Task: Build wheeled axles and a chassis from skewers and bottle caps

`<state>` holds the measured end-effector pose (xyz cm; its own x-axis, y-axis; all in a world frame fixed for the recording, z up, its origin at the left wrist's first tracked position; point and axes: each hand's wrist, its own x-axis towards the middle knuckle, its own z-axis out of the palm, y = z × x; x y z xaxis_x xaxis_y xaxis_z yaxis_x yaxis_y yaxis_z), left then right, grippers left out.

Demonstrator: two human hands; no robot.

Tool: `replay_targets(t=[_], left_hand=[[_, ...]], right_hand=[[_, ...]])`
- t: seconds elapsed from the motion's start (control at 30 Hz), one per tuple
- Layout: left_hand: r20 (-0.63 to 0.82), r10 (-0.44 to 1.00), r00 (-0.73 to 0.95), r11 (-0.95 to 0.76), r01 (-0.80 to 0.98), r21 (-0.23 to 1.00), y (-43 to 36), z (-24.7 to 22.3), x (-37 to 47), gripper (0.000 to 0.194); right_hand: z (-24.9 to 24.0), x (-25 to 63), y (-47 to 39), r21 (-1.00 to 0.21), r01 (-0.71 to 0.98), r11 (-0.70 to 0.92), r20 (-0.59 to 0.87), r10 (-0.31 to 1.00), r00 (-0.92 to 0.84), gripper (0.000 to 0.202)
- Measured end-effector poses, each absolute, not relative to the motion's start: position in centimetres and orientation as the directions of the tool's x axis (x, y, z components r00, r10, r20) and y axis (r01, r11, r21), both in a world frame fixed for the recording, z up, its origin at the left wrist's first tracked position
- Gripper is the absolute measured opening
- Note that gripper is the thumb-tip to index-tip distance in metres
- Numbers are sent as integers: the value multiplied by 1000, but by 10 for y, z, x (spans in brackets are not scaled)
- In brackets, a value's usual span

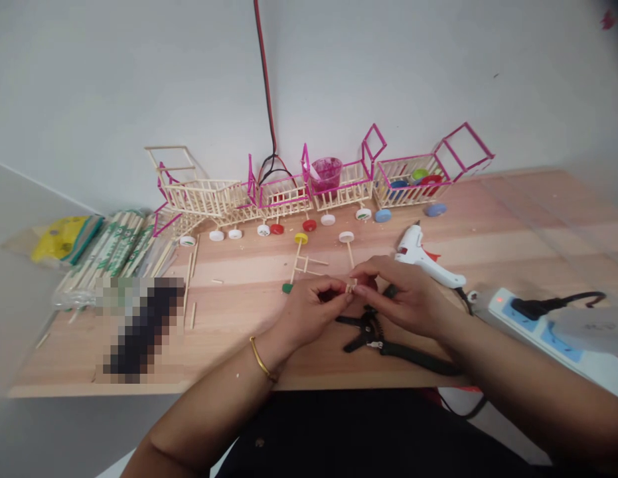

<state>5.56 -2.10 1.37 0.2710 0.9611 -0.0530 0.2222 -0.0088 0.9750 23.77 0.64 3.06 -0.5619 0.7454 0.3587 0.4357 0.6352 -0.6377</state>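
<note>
Short pieces of thin wooden stick [350, 287] show between the fingertips of both my hands. My left hand [311, 309] is closed in a pinch on them from the left. From the right, my right hand [405, 292] pinches at the same pieces with thumb and forefinger. Just beyond the hands lies a stick frame [303, 264] with a yellow bottle-cap wheel [301, 238] and a green one [287, 288]. A white cap wheel [346, 236] sits on a stick that runs down toward my right fingers. Beneath my hands lie dark green-handled pliers [368, 330], partly covered.
Several small stick carts [204, 196] with cap wheels line the wall, one holding a pink cup [326, 174]. A white glue gun [428, 262] and a power strip [547, 332] are at right. At left lie bagged sticks [107, 249], a yellow packet [64, 238] and a blurred dark object [144, 328].
</note>
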Motion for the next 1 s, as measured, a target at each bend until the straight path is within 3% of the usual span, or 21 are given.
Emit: replay_targets(t=[0.3, 0.8, 1.0], left_hand=[[-95, 963, 252, 51, 174, 983, -21, 15, 57, 17], [-81, 960, 268, 23, 212, 977, -20, 15, 55, 16], [-40, 967, 251, -28, 262, 965, -20, 16, 54, 14]], right_hand=[[25, 241, 10, -503, 349, 791, 503, 596, -626, 26], [24, 242, 11, -472, 362, 804, 472, 577, -666, 22], [33, 239, 9, -519, 450, 726, 410, 674, -614, 16]])
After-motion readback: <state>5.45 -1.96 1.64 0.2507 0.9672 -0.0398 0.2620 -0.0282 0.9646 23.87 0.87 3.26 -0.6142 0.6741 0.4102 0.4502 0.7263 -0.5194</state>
